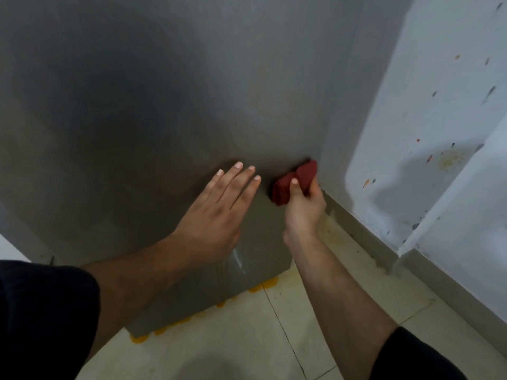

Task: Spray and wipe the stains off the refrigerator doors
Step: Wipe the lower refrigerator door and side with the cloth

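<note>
One view only: head-worn, wide-angle, aimed forward and steeply down. Close against grey refrigerator door (pixel 137 105), filling upper left and centre of frame. Forearms entering from bottom edge; left hand (pixel 216 207) and right hand (pixel 304 209) with red cloth (pixel 290 185) near frame centre. Tiled floor (pixel 343 311) along bottom, speckled white wall (pixel 439 133) at right. Door's bottom edge and floor seen from above, slanting across frame.

Speckled white wall (pixel 428 111), cracked pale floor tiles (pixel 247 349).
</note>
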